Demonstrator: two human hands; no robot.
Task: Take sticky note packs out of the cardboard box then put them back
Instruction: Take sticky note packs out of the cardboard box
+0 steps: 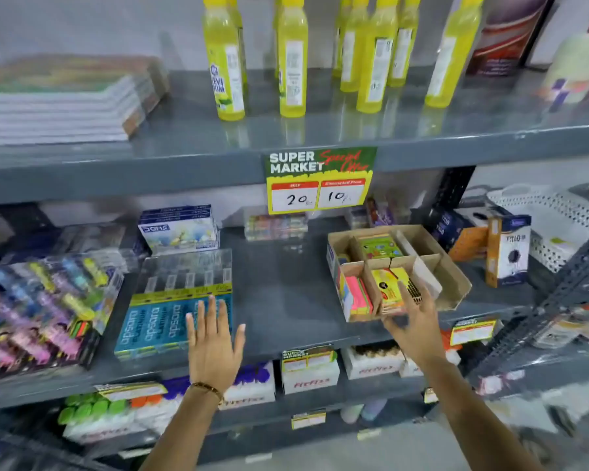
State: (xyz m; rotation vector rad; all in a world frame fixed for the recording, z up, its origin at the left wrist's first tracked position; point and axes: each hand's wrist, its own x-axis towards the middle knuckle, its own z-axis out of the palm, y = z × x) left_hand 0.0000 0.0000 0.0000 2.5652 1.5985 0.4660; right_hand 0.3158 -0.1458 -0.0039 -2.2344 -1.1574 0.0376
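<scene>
Two hands are raised, but your right hand (413, 326) is the near one: its spread fingers (403, 294) touch the yellow sticky note pack (388, 280), which stands in the front middle compartment of the cardboard box (453, 277), long axis running away from you. Your left hand (213, 341) hovers flat, fingers splayed, well apart over the blue pencil packs (153, 328).
</scene>
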